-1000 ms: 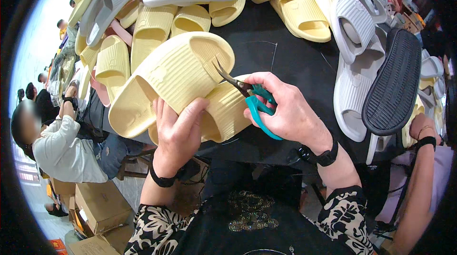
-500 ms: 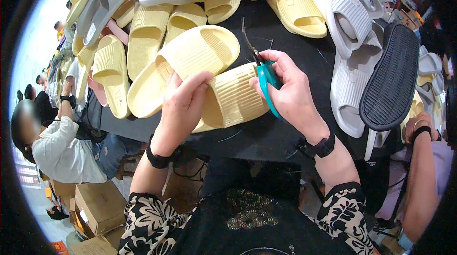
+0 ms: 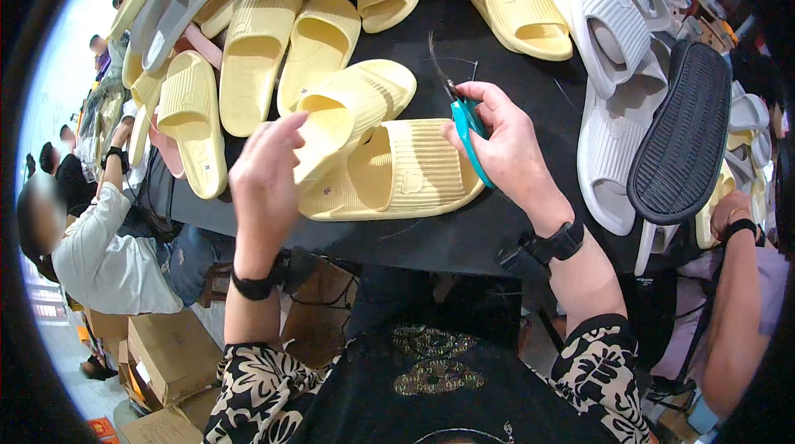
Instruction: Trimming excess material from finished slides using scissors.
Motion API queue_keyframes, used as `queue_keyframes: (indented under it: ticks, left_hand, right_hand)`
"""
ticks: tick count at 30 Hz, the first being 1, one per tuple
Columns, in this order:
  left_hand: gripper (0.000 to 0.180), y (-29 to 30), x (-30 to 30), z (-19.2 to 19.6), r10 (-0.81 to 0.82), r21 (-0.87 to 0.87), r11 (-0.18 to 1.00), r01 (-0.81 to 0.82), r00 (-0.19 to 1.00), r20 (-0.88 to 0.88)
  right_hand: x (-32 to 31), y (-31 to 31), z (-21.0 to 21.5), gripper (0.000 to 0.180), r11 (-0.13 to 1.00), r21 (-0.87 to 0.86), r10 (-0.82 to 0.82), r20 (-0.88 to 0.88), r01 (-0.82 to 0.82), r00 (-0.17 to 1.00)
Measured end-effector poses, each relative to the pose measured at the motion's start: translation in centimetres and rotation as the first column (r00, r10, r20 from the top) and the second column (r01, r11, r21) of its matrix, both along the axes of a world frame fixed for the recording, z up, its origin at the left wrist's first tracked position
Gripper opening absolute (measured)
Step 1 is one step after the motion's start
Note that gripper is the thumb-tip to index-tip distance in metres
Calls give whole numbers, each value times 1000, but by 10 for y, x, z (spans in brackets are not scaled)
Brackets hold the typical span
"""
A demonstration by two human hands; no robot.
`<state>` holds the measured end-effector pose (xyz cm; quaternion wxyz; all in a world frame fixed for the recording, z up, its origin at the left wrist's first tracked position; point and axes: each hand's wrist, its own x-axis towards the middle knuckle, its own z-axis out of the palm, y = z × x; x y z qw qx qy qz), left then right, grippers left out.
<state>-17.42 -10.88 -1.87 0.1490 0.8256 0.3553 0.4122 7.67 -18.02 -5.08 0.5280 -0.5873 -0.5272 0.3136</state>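
Right hand point(image 3: 505, 146): grips teal thread snips point(image 3: 465, 125), blades up. Left hand point(image 3: 265, 175): open, empty, beside yellow slide sandals point(image 3: 389, 171) paired for trimming.

Two slippers point(image 3: 389, 171) lie on the table point(image 3: 497, 229) between both hands point(image 3: 265, 183).

We've got one view only: head-worn fisheye, the left of a side-by-side pair, so nothing to compare overlap against. It looks steeply down and forward from above our own chest onto the near edge of the black table point(image 3: 497, 237). Close range: our left hand point(image 3: 265, 183) and right hand point(image 3: 505, 146) fill the centre, forearms entering from the lower edge. The far table edge bends along the top rim, straight lines curving outward. Frame left catches a seated person point(image 3: 99, 253) beyond the table's left edge; frame right catches another person's arm point(image 3: 737, 311) past its right edge. Upright, not mirrored.
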Motion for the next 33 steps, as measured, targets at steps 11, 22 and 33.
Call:
queue_keyframes:
  ticks: [11, 22, 33]
  left_hand:
    - [19, -54, -115, 40, 250, -348, 923, -163, 943, 221]
    - [16, -56, -193, 15, 340, -25, 922, -386, 839, -424]
    - [31, 31, -89, -11, 90, -572, 808, -143, 989, -121]
  right_hand:
    - [2, -1, -1, 34, 999, -44, -27, 89, 31, 996]
    - [3, -1, -4, 36, 997, -80, 18, 162, -5, 987]
    - [0, 1, -8, 40, 988, -62, 146, 42, -144, 988]
